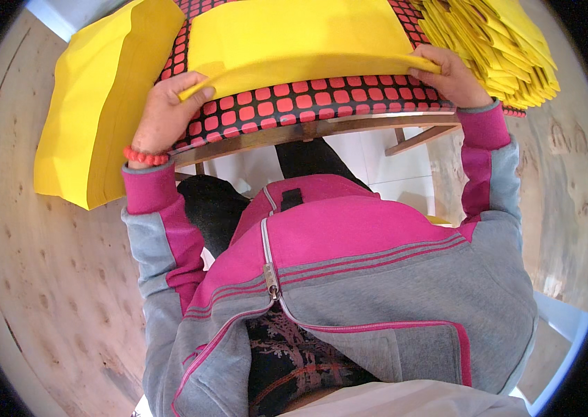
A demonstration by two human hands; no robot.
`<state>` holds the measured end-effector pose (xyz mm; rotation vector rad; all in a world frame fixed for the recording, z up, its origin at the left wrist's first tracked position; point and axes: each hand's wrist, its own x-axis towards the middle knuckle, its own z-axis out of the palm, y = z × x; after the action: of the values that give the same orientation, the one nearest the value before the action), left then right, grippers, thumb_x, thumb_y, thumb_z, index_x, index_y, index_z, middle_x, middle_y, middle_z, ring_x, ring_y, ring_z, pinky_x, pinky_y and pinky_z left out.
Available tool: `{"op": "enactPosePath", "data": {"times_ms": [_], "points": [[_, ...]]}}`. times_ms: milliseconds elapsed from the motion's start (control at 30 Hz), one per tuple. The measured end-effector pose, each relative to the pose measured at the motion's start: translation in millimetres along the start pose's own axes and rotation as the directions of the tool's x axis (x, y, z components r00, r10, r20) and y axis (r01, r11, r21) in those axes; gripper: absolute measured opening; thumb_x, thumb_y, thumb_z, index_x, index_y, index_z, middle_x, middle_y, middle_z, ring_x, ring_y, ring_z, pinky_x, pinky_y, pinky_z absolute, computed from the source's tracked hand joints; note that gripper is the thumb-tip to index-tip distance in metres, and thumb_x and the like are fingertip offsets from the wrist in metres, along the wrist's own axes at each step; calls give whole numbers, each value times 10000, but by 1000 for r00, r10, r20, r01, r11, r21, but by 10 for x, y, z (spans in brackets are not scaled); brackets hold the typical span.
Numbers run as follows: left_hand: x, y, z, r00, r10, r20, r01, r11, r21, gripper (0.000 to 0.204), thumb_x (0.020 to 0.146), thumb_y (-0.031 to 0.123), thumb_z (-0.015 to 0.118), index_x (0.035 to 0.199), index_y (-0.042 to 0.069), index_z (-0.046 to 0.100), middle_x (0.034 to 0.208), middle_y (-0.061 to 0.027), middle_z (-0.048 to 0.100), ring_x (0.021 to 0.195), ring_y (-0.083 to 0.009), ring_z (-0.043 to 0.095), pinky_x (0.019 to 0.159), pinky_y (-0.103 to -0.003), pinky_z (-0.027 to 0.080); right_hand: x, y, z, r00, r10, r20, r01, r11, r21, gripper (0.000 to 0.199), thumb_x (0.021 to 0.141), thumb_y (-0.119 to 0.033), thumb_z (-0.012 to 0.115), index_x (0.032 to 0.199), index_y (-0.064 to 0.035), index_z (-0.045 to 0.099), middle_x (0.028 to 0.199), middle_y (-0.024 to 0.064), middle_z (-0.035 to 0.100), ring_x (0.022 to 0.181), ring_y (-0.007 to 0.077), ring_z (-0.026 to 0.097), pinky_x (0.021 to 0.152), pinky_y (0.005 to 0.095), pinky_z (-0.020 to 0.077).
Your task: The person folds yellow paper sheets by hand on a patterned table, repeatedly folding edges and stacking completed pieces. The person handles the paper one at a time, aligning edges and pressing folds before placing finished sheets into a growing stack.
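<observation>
A yellow fabric sheet (301, 31) lies flat on the table, its near edge folded up into a narrow band. My left hand (169, 111) pinches the left end of that band between thumb and fingers. At the other end, my right hand (450, 75) grips the band's right corner the same way. The folded edge is drawn between both hands, slightly raised and close to the table's front edge. The far part of the sheet runs out of the picture at the top.
A red-and-black patterned cover (266, 104) lies on the wooden-framed table. A stack of flat yellow sheets (99, 111) hangs over the left side. Several folded yellow pieces (499, 52) are heaped at the right. Wooden boards (51, 278) stand at the left.
</observation>
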<state>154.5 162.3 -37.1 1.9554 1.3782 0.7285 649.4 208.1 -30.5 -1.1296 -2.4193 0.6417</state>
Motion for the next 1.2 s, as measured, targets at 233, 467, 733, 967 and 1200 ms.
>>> {"op": "enactPosePath", "data": {"times_ms": [233, 467, 733, 967, 1200], "points": [[264, -263, 176, 967, -84, -240, -36, 890, -455, 325, 1031, 141, 619, 1270, -78, 640, 1146, -77, 721, 1034, -122, 661, 931, -275, 518, 256, 444, 167, 976, 115, -183, -23, 898, 439, 361, 1028, -261, 632, 1247, 25, 656, 1143, 60, 726, 1029, 145, 649, 890, 311, 509], [507, -282, 231, 887, 124, -444, -37, 979, 199, 203, 1005, 197, 618, 1032, -2, 650, 801, -204, 656, 758, -320, 668, 686, -415, 499, 315, 414, 357, 875, 115, -470, -167, 984, -70, 318, 1012, -320, 613, 1018, -2, 626, 878, 232, 649, 842, 400, 649, 711, 445, 497], [548, -155, 307, 848, 245, -470, 106, 790, 604, 183, 1002, 215, 599, 1002, 42, 656, 805, -238, 680, 777, -440, 674, 658, -506, 512, 372, 238, 498, 810, 81, -581, -292, 915, -279, 269, 1014, -313, 589, 1022, -44, 581, 864, 236, 668, 831, 450, 653, 686, 541, 492], [579, -197, 326, 850, 183, -493, 191, 767, 613, 209, 992, 249, 609, 1017, 51, 670, 839, -228, 701, 795, -439, 683, 680, -519, 528, 405, 191, 511, 780, 50, -624, -276, 922, -271, 288, 995, -279, 618, 1201, -79, 609, 945, 216, 712, 865, 423, 685, 725, 513, 532], [566, -220, 290, 846, 45, -531, 298, 786, 541, 231, 971, 271, 643, 1064, 62, 675, 865, -213, 717, 824, -433, 694, 702, -512, 536, 398, 96, 503, 787, 91, -610, -323, 904, -281, 339, 970, -250, 652, 1263, -85, 608, 992, 205, 714, 884, 410, 689, 749, 491, 540]]}}
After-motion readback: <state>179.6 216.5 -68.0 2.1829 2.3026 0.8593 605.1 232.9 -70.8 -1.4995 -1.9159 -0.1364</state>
